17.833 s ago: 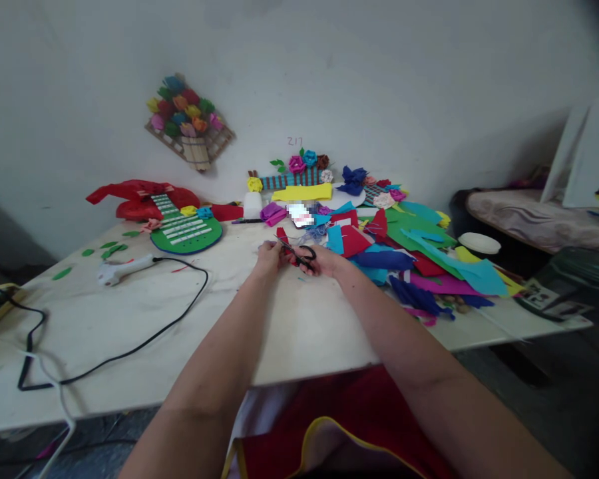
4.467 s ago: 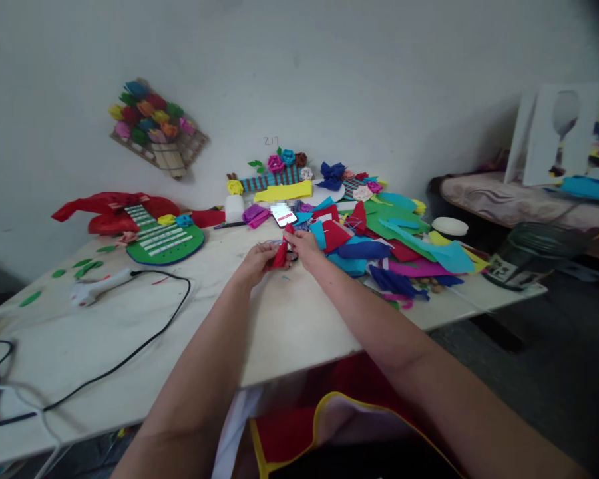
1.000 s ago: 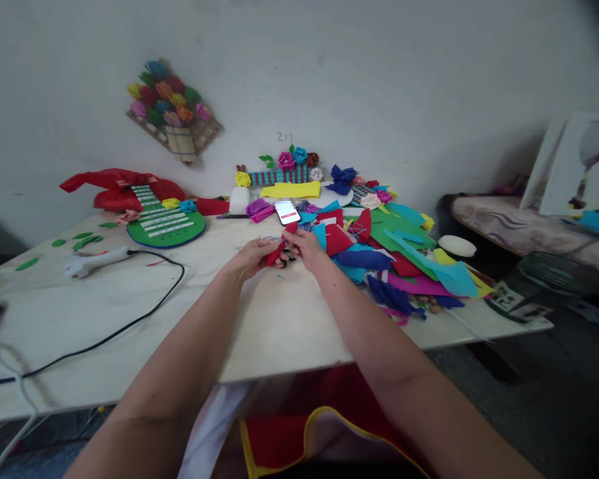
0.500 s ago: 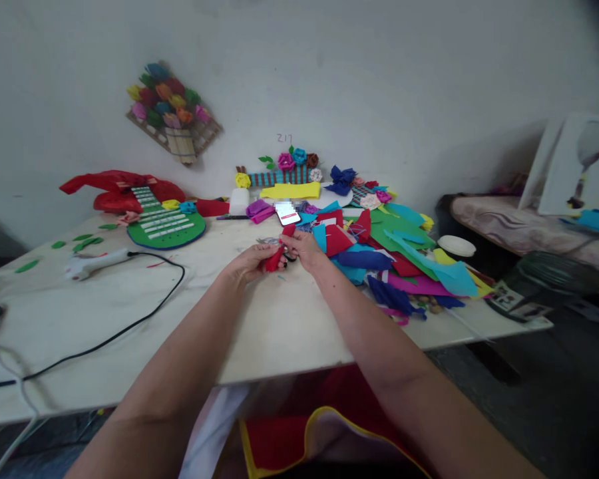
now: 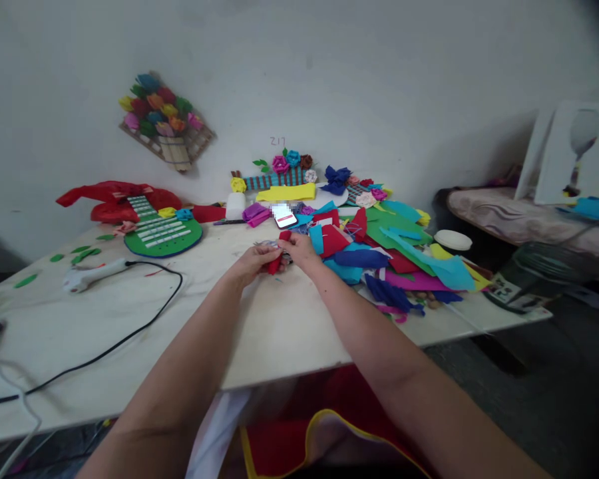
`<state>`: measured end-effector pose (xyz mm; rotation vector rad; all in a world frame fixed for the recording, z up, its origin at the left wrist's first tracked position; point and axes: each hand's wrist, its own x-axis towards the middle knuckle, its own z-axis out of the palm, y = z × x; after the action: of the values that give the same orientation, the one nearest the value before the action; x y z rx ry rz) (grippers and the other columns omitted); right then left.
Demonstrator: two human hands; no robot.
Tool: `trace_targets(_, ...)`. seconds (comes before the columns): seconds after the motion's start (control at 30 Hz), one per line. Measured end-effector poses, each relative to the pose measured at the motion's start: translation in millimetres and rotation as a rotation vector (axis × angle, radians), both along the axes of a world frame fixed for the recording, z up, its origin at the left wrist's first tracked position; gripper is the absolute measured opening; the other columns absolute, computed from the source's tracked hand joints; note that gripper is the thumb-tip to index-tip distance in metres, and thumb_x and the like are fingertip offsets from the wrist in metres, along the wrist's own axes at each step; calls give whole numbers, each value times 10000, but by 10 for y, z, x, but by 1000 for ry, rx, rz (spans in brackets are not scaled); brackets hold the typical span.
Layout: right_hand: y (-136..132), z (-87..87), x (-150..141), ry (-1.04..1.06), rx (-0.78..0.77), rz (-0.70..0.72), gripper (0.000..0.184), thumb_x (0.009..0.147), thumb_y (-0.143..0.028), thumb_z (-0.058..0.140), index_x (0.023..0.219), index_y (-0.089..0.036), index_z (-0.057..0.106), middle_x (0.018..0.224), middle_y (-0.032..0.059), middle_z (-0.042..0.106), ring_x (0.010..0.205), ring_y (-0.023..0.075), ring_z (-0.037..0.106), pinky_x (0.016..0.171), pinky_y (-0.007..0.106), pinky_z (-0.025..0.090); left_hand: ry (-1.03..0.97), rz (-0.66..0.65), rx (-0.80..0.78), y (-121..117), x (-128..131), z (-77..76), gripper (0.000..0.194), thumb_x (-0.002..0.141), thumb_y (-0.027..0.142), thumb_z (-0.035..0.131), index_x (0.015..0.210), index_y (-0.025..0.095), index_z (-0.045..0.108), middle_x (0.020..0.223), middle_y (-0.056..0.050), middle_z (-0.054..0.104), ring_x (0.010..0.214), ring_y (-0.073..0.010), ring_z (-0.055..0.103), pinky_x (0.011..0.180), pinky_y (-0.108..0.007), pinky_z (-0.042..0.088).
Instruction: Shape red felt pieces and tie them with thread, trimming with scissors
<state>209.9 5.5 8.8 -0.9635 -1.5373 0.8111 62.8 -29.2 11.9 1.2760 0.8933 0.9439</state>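
Note:
Between my two hands is a small strip of red crepe paper (image 5: 274, 265), folded or bunched, held above the middle of the table. My left hand (image 5: 256, 261) pinches its lower left part. The fingers of my right hand (image 5: 299, 251) are closed on its upper end. Some of the fingertips hide one another, so the strip's exact shape is unclear. Just beyond my hands lies a phone (image 5: 284, 216) with a lit screen. Pieces of red paper (image 5: 334, 239) and blue paper (image 5: 362, 258) lie close to my right hand.
A glue gun (image 5: 94, 274) with a black cord (image 5: 124, 338) lies on the left of the table (image 5: 279, 339). Behind it is a green guitar-shaped board (image 5: 164, 241). Coloured paper heaps up at right, near a white bowl (image 5: 452, 240) and a dark jar (image 5: 534, 279).
The red strip's upper end has tipped lower and to the left between my fingers, and both hands still grip it. The whole view has shifted slightly.

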Motion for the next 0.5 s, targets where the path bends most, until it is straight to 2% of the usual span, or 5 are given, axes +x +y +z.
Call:
trace_targets(0.17, -1, -30, -4, 147, -133, 54, 257, 585, -363, 649, 519, -161, 504, 455, -66, 395, 475, 64, 337, 463, 205, 280, 167, 25, 142, 1, -28, 15, 310, 649, 395, 688, 729, 99, 637, 660, -79, 655, 573, -130, 582, 577, -245, 454)
trace_targets(0.37, -94, 70, -31, 371, -310, 241, 295, 563, -364, 696, 558, -178, 468, 375, -99, 296, 358, 38, 234, 354, 202, 166, 88, 11, 202, -19, -24, 58, 297, 626, 381, 702, 697, 111, 601, 632, -61, 648, 556, -135, 582, 533, -235, 436)
trace_targets(0.5, -116, 85, -50, 482, -326, 261, 326, 540, -358, 720, 547, -175, 450, 376, -100, 327, 332, 26, 244, 326, 190, 164, 44, 24, 168, -20, -12, 61, 317, 628, 384, 703, 751, 107, 609, 674, -57, 653, 584, -140, 598, 577, -252, 462)
